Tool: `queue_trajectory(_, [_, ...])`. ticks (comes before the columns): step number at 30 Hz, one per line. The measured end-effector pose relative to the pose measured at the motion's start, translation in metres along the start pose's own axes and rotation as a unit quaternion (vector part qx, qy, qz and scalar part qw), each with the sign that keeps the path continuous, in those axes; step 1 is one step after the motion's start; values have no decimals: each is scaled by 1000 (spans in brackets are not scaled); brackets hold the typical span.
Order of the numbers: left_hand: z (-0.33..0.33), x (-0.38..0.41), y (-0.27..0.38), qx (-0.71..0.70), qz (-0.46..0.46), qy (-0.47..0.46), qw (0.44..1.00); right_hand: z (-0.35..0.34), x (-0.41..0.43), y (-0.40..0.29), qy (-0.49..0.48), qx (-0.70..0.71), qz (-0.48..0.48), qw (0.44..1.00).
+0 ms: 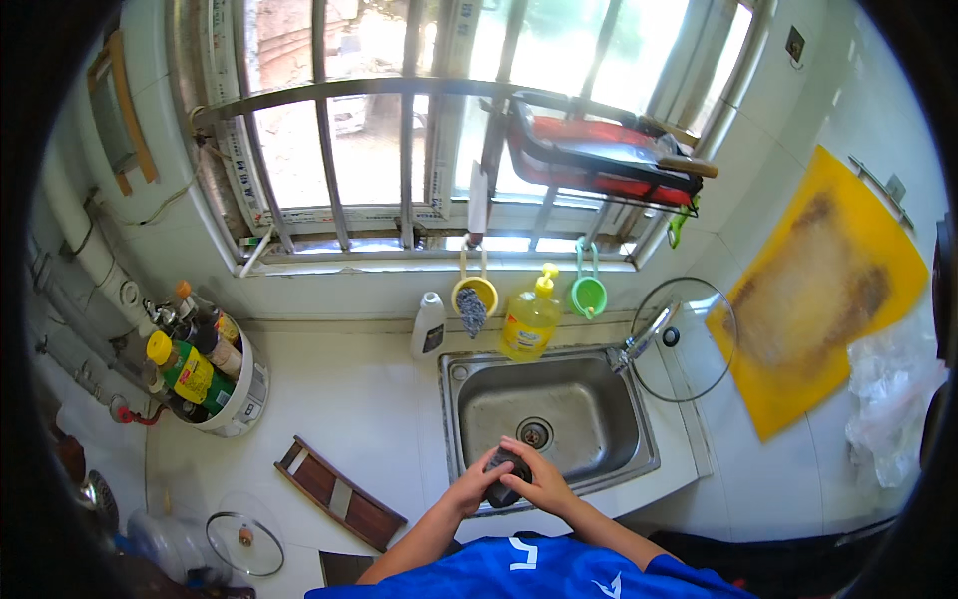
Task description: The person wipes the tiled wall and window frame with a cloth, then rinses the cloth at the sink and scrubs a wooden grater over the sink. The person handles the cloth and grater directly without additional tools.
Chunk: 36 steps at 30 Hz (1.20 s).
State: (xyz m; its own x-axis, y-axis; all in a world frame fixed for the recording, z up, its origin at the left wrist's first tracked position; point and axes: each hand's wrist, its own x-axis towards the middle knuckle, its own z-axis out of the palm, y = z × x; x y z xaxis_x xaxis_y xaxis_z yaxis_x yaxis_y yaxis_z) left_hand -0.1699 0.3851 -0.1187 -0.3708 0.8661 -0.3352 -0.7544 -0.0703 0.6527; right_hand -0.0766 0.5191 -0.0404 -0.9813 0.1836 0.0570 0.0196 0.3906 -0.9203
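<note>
My left hand (pixel 477 485) and my right hand (pixel 540 479) both hold a dark, rounded object (pixel 506 496) over the front edge of the stainless steel sink (pixel 550 404). What the dark object is cannot be told, as the fingers cover part of it. Behind the sink's back rim stands a yellow dish soap pump bottle (pixel 530 323), with a white bottle (pixel 429 326) to its left. On the counter left of my hands lies a wooden slicer board (pixel 340 493) with a metal blade.
A white bucket of sauce bottles (pixel 251 393) stands at the left. Near the front left is a glass lid (pixel 245 543); another glass lid (pixel 685 341) stands by the faucet (pixel 636 346). Two small strainers hang below the barred window. A yellow sheet (pixel 816 292) covers part of the right wall.
</note>
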Motion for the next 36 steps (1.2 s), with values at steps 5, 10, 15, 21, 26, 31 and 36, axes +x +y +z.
queue_trajectory(5, [-1, 6, 4, -75, 5, 30, 997, -20, -2, 10, 99, -54, -17, 994])
queue_trajectory(10, [5, 21, 7, -58, 14, 68, 996, -45, -26, 42, 127, 12, 78, 989])
queue_trajectory(15, [29, 48, -15, -42, -23, 78, 996, -82, -50, 61, 104, 18, 161, 981])
queue_trajectory(21, [70, 89, -38, -24, -67, 98, 993, -123, -72, 102, 59, 9, 180, 982])
queue_trajectory(26, [99, 121, -41, 8, -68, 102, 992, -167, -84, 138, 66, -7, 199, 978])
queue_trajectory(31, [121, 136, -26, 37, -82, 112, 990, -208, -77, 153, 82, -17, 219, 972])
queue_trajectory(36, [108, 143, -21, 58, -85, 130, 986, -219, -53, 162, 121, 0, 209, 970])
